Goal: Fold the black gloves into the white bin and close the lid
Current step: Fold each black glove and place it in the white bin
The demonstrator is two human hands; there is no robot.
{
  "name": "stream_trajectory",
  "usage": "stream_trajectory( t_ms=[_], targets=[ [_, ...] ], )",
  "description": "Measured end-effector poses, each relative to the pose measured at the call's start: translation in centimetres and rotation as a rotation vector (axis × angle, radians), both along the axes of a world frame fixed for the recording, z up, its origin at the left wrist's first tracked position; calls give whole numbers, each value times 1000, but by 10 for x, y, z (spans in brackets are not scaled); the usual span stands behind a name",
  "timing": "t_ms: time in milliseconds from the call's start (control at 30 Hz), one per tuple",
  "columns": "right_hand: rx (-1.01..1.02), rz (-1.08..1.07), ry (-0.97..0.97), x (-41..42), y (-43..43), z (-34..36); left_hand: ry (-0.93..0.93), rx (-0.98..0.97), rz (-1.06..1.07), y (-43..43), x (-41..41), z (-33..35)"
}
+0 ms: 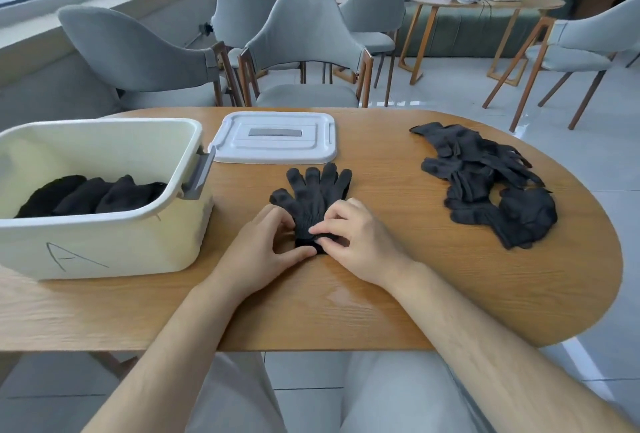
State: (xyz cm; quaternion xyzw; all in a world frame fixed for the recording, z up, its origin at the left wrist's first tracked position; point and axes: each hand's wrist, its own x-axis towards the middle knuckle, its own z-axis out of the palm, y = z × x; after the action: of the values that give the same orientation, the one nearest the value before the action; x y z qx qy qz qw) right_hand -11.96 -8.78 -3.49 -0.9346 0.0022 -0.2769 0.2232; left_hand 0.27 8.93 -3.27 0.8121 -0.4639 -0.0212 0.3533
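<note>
Shows black knit glove (311,198) flat on bench (381,294), between white bin (121,245) and loose glove pile (485,190). Left hand (263,252) and right hand (363,242) in narrow grip, pinching cuff. Probably soft, light, limp; best taken at cuff. Folded gloves (86,195) inside bin; lid (277,136) off, just beside.

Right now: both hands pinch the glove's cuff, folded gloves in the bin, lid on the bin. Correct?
One error: the head view shows the lid flat on the table beside the open bin. The rest holds: left hand and right hand pinch the glove at its cuff, folded gloves lie in the bin.
</note>
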Motion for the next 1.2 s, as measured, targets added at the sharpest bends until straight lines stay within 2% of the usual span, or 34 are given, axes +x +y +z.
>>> stream_trajectory(
  t_ms=[233,533,700,800,967,1200],
  targets=[
    [47,62,17,-9,1,5,-85,-16,19,1,0,-1],
    [72,103,139,-9,0,4,-115,-16,-47,7,2,-5],
    [128,66,102,-3,-2,2,-186,-57,35,0,-2,-6],
    [57,20,43,13,-7,3,-258,-1,48,-2,-3,-9],
    [-58,77,292,47,-11,-1,-231,8,71,-2,-5,-7],
    [-85,77,441,75,-28,4,-264,59,92,-4,-3,-9]
  ],
)
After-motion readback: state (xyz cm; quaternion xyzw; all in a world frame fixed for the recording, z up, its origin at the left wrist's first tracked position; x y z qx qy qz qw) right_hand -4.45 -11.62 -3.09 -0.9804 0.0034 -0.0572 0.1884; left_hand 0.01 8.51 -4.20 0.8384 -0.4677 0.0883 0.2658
